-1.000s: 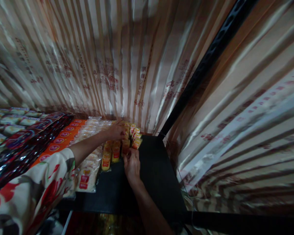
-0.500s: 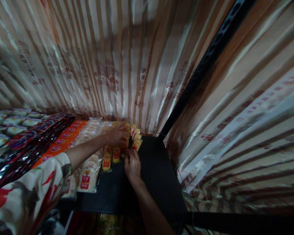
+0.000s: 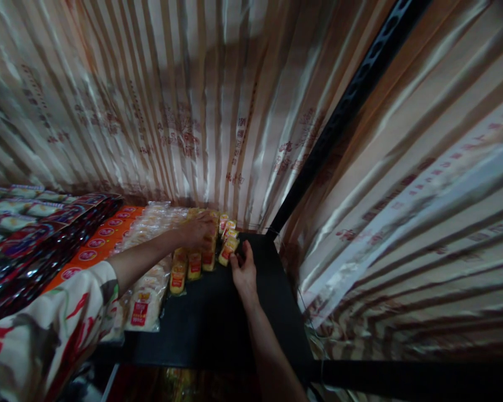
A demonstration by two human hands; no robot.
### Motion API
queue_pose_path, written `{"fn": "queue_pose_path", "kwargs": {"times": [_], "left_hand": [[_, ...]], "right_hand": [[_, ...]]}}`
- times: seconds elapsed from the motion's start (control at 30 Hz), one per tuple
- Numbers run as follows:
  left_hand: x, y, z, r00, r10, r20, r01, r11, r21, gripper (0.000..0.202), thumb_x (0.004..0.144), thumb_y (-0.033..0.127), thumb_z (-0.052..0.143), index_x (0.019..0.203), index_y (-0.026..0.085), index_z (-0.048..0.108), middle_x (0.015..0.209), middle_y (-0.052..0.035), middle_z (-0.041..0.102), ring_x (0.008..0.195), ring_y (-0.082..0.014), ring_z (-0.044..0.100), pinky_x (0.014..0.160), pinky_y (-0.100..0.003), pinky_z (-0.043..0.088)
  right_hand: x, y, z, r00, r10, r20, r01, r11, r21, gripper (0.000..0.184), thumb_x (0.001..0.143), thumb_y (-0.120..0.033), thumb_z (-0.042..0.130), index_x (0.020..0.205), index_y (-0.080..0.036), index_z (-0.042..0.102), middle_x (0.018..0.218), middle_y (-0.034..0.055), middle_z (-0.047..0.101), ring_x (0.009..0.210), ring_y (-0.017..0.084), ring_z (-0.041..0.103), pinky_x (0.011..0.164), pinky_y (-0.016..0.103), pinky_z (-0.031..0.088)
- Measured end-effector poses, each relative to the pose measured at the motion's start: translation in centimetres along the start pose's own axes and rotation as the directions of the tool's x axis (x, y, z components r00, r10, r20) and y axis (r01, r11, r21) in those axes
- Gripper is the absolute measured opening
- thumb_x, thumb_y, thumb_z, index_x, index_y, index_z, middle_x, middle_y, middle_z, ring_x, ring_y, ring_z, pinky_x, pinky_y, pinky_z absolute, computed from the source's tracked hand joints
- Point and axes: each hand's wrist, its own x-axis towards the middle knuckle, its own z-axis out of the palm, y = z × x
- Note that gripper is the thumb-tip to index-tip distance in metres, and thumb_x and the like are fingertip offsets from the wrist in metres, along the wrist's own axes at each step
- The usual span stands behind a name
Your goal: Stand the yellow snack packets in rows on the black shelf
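Note:
On a black shelf (image 3: 218,318) lie several small yellow snack packets (image 3: 193,263) in rows at the back corner. My left hand (image 3: 198,230) rests palm down on the packets at the back, fingers curled over them. My right hand (image 3: 243,269) lies on the shelf to the right of the rows, its fingers pressed against the side of the rightmost yellow packet (image 3: 227,249). My left arm wears a flowered sleeve (image 3: 46,329).
Clear bags of pale biscuits (image 3: 145,301) lie left of the yellow packets, then orange packs (image 3: 94,248) and dark glossy packs (image 3: 33,251). A striped shiny curtain (image 3: 171,111) hangs behind. A black upright post (image 3: 339,117) marks the shelf's right corner.
My right hand moved from the front of the rows to their right side, against the rightmost packet. The left hand stayed on the back packets. The view shifted slightly.

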Motion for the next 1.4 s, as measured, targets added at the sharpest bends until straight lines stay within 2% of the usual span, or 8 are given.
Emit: {"fn": "queue_pose_path", "kwargs": {"times": [0.3,0.5,0.67,0.77,0.97,1.13,1.3,1.4], "left_hand": [[0.1,0.2,0.0,1.0,0.016,0.007,-0.016,1.0,-0.022,0.027,0.066,0.032,0.068,0.085,0.016,0.059,0.102,-0.0055,0.059,0.105,-0.0223,0.051,0.104,-0.042,0.029],[0.2,0.2,-0.2,0.999,-0.008,0.043,0.01,0.999,-0.046,0.027,0.068,0.03,0.067,0.09,0.016,0.058,0.102,-0.006,0.06,0.109,-0.0217,0.049,0.107,-0.04,0.024],[0.2,0.3,-0.3,0.999,-0.005,0.035,0.007,0.999,-0.043,0.024,0.069,0.03,0.066,0.087,0.015,0.06,0.103,-0.0067,0.061,0.108,-0.022,0.05,0.107,-0.039,0.023],[0.2,0.3,-0.1,1.0,-0.017,0.018,0.018,0.998,-0.053,0.025,0.069,0.032,0.065,0.087,0.017,0.06,0.103,-0.0056,0.061,0.106,-0.022,0.05,0.105,-0.04,0.026],[0.1,0.4,-0.2,0.999,-0.031,0.037,0.034,0.996,-0.077,0.025,0.067,0.028,0.067,0.088,0.017,0.059,0.103,-0.0046,0.061,0.107,-0.0213,0.05,0.107,-0.04,0.024],[0.1,0.1,0.2,1.0,-0.02,0.014,0.021,0.994,-0.11,0.022,0.067,0.026,0.068,0.082,0.016,0.057,0.099,-0.0046,0.061,0.105,-0.0211,0.05,0.105,-0.039,0.028],[0.2,-0.2,0.7,1.0,-0.001,0.006,0.002,0.991,-0.134,0.024,0.067,0.026,0.066,0.086,0.016,0.055,0.096,-0.0035,0.061,0.101,-0.0188,0.052,0.103,-0.039,0.03],[0.1,-0.2,0.5,1.0,0.0,0.02,0.004,0.988,-0.151,0.025,0.068,0.027,0.065,0.089,0.016,0.056,0.099,-0.0047,0.061,0.103,-0.0194,0.052,0.106,-0.039,0.027]], "right_hand": [[0.4,-0.2,1.4,0.974,-0.088,0.208,0.104,0.992,-0.066,0.052,0.079,-0.031,0.048,0.13,-0.024,0.043,0.129,0.0041,0.052,0.124,0.02,0.042,0.105,0.043,0.03],[0.7,-0.2,1.5,0.971,-0.131,0.198,0.146,0.987,-0.067,0.056,0.079,-0.033,0.048,0.133,-0.021,0.04,0.141,0.005,0.037,0.134,0.019,0.026,0.109,0.042,0.022],[0.9,-0.2,1.3,0.984,0.015,0.18,-0.023,0.999,0.044,0.066,0.08,-0.046,0.05,0.138,-0.021,0.031,0.137,0.0074,0.043,0.127,0.022,0.039,0.102,0.042,0.035],[1.2,-0.6,0.8,0.987,0.081,0.142,-0.095,0.991,0.097,0.062,0.083,-0.052,0.045,0.136,-0.022,0.036,0.134,0.0068,0.046,0.123,0.022,0.044,0.098,0.04,0.04],[2.6,-1.2,1.3,0.976,0.104,0.193,-0.12,0.99,0.069,0.065,0.084,-0.063,0.03,0.135,-0.024,0.038,0.136,0.0033,0.045,0.128,0.02,0.037,0.102,0.039,0.036],[3.0,-1.0,2.3,0.966,0.025,0.257,-0.058,0.991,0.119,0.061,0.081,-0.063,0.037,0.128,-0.025,0.048,0.128,0.0038,0.053,0.126,0.022,0.04,0.103,0.042,0.033],[3.2,-1.0,2.3,0.955,0.054,0.291,-0.078,0.994,0.073,0.064,0.082,-0.066,0.031,0.128,-0.024,0.047,0.14,0.0033,0.038,0.135,0.019,0.023,0.11,0.041,0.019],[3.3,-1.0,2.3,0.959,0.044,0.28,-0.072,0.993,0.091,0.065,0.082,-0.066,0.029,0.129,-0.024,0.046,0.141,0.0034,0.037,0.135,0.019,0.023,0.111,0.042,0.017]]}}
